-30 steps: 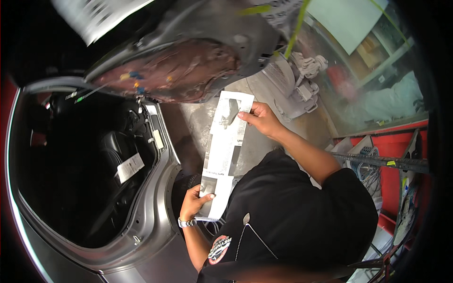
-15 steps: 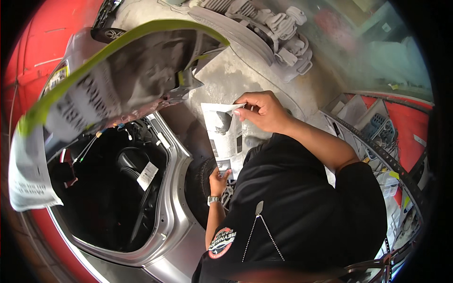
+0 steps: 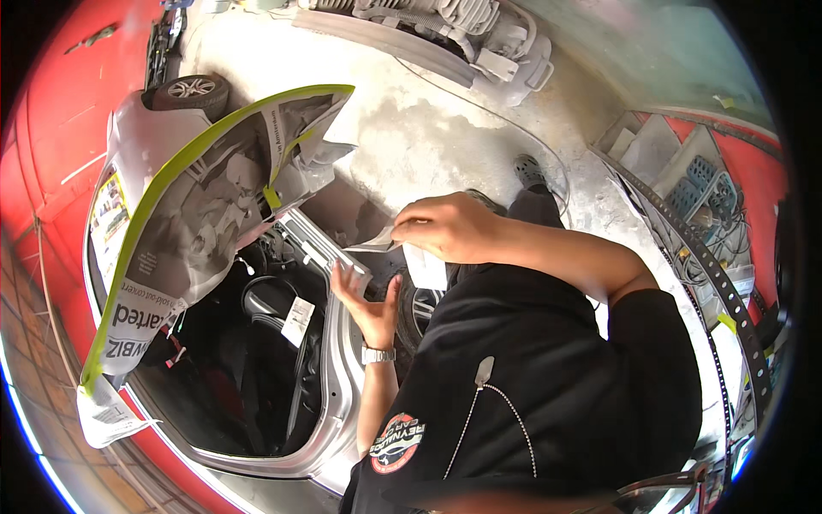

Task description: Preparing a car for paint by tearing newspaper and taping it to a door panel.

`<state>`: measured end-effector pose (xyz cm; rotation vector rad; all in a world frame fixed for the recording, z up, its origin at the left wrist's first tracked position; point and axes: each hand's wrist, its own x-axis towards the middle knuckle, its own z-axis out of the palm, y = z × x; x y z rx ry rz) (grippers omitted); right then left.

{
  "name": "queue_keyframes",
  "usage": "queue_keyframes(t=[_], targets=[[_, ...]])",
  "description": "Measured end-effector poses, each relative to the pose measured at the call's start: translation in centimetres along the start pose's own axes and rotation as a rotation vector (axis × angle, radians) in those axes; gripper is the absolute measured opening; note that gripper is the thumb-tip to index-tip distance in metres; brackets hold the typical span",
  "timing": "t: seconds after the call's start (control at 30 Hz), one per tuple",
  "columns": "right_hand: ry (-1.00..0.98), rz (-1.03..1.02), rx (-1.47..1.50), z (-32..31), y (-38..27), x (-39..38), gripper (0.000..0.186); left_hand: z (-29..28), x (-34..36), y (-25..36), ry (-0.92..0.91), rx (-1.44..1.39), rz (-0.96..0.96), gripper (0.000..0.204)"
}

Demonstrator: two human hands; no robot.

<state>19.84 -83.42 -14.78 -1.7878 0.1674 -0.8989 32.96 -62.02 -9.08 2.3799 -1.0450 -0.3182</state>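
My right hand [image 3: 452, 228] pinches the edge of a newspaper sheet [image 3: 425, 268], which hangs folded below my fingers, with another flap sticking out to the left. My left hand [image 3: 372, 313], with a metal watch at the wrist, is open beside the sheet, thumb up and fingers spread. It is over the edge of the silver car's door frame [image 3: 345, 377]; I cannot tell whether the fingertips touch it. To the left, newspaper masking [image 3: 224, 184] edged with yellow-green tape [image 3: 144, 210] stands up over the car body.
A black seat [image 3: 272, 308] with a white tag shows in the car's door opening. A loose wheel [image 3: 190, 91] is at the far left. Grey dusty machinery [image 3: 467, 30] stands at the back. A cluttered rack with a blue basket [image 3: 695, 190] is on the right.
My left hand has let go of the newspaper's lower end, risen to the left and opened. My right hand has lowered slightly with the sheet, which is now folded. The view has shifted.
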Motion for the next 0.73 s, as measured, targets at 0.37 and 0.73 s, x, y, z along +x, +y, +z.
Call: queue_keyframes(t=[0.37,0.73], targets=[[-0.071,-0.060,-0.238,4.0,-2.7,-5.3,0.012,0.8,0.4,2.6,-0.081,0.211,0.542,0.026],[0.201,0.354,-0.565,6.2,-9.4,-17.0,0.021,0.8,-5.8,-7.2,-0.221,-0.112,0.627,0.017]])
